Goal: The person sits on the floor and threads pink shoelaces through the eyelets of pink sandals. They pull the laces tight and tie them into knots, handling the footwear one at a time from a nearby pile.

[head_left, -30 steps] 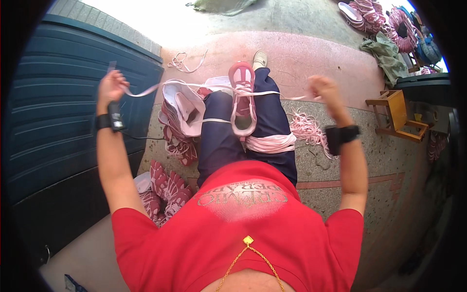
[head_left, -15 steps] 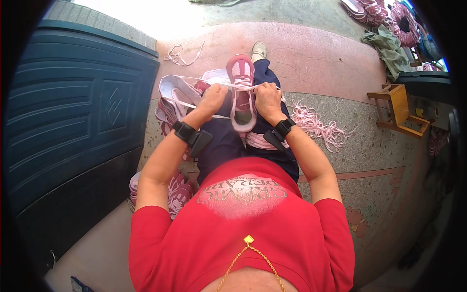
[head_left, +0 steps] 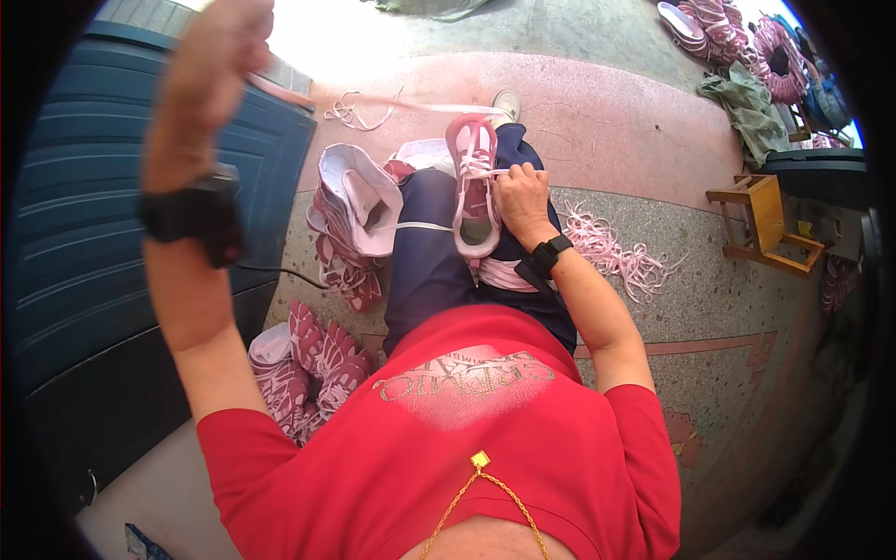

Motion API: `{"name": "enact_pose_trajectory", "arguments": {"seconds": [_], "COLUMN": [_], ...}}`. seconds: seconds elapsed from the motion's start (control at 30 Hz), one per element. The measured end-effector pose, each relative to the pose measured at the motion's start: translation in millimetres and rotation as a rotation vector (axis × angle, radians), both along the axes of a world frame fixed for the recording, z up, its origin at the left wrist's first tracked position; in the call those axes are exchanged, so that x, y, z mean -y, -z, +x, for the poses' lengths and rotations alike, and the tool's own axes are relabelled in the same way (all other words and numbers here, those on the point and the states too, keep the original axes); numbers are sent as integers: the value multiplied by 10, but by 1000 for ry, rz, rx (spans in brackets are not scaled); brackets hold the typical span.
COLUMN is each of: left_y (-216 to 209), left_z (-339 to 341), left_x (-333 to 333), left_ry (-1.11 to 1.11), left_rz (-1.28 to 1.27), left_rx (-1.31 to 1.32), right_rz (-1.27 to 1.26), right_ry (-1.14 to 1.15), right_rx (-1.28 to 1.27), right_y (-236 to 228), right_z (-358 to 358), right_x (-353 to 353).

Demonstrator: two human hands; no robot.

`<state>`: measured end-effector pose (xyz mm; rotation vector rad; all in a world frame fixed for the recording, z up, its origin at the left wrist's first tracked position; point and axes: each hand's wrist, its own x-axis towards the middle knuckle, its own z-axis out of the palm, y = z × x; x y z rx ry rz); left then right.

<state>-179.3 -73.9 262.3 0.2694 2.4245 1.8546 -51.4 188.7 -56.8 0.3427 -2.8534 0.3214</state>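
Note:
A pink and white sneaker (head_left: pixel 477 198) rests on my lap, toe pointing away, with pale laces threaded across its front. High at the upper left, my left hand (head_left: pixel 217 70) is raised and blurred, its fingers closed on a pale shoelace (head_left: pixel 411 105) that stretches taut toward the sneaker's toe. My right hand (head_left: pixel 523 198) is at the sneaker's right side, pinching a lace close to the eyelets. Another strand runs from the sneaker's left side over my dark trouser leg (head_left: pixel 425 257).
White-lined bundled pink shoe pieces (head_left: pixel 359 201) lie left of my legs, with stacked pink shoes (head_left: pixel 313 373) nearer me. A heap of loose laces (head_left: pixel 616 247) is to the right. A small wooden stool (head_left: pixel 767 219) stands farther right; a blue door (head_left: pixel 112 187) is at the left.
My left hand has swung up and to the left from beside the sneaker, drawing the lace out long. My right hand stays by the sneaker.

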Motion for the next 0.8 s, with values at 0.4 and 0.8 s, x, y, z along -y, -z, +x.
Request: {"name": "enact_pose_trajectory", "arguments": {"seconds": [0.4, 0.8], "left_y": [2858, 951], "left_z": [1151, 693], "left_x": [-343, 2234], "left_ry": [-18, -264], "left_rz": [449, 843], "left_rx": [1097, 50], "right_rz": [84, -182], "right_ry": [45, 29], "right_rx": [193, 139], "right_y": [-134, 34], "right_z": [96, 140], "right_x": [128, 30]}}
